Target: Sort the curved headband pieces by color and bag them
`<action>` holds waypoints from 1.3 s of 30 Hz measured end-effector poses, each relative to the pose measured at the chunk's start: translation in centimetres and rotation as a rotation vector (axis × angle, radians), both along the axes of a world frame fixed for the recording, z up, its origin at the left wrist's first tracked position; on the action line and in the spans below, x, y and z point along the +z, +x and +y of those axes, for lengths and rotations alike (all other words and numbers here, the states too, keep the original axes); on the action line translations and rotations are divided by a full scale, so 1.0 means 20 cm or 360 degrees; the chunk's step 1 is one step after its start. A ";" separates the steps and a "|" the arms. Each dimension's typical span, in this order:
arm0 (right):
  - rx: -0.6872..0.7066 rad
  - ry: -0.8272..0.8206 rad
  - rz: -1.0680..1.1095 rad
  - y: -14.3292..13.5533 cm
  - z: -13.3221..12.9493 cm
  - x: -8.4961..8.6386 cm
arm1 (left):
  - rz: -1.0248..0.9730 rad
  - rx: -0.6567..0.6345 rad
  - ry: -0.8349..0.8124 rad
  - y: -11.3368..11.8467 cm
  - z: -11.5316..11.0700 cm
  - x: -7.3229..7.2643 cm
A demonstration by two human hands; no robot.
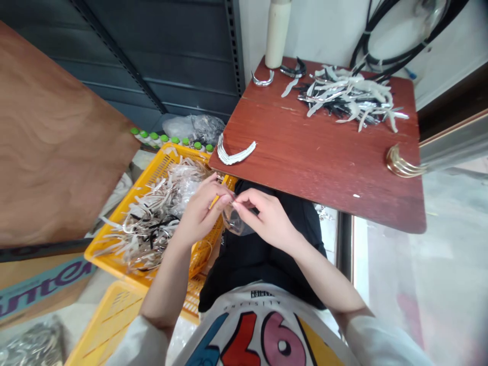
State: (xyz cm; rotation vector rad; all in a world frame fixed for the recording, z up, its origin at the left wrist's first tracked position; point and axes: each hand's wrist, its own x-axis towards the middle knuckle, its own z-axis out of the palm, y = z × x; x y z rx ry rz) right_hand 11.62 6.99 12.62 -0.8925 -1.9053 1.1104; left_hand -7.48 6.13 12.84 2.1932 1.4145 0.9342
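Observation:
My left hand (pixel 204 208) and my right hand (pixel 267 216) meet over my lap, just off the near left edge of the red-brown table (pixel 293 145). Fingertips of both hands pinch a clear plastic bag (pixel 233 221), which hangs between them. Whether something small is also between the fingertips cannot be made out. A stack of white curved pieces (pixel 234 156) lies on the table corner beyond my hands. Left of my left hand, a yellow basket (pixel 143 190) holds many curved strips and clear plastic.
On the table are a heap of white, silver and black strips (pixel 353 96), a pale bottle (pixel 278 33), silver curved pieces (pixel 263 79) and gold curved pieces (pixel 404 163). Green-capped bottles (pixel 163 139) line the basket's far side. A cardboard box (pixel 41 290) stands at lower left.

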 end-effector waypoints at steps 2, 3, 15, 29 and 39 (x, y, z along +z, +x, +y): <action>-0.0065 -0.0056 0.0072 -0.03 0.02 0.05 | 0.0045 0.0137 0.0119 -0.02 0.00 0.06; -0.0080 -0.0076 0.0118 -0.04 0.03 0.08 | 0.0049 0.0198 0.0201 -0.03 -0.01 0.09; 0.0203 0.0178 0.0079 -0.06 0.15 0.27 | 0.0229 0.0138 0.0403 -0.08 -0.04 0.26; 0.0221 -0.0062 0.0080 0.13 0.22 0.21 | -0.0086 0.0440 0.1114 -0.09 -0.06 0.18; 0.0104 -0.0471 0.0408 0.22 0.24 0.03 | -0.0216 0.0525 0.1094 -0.09 -0.10 0.10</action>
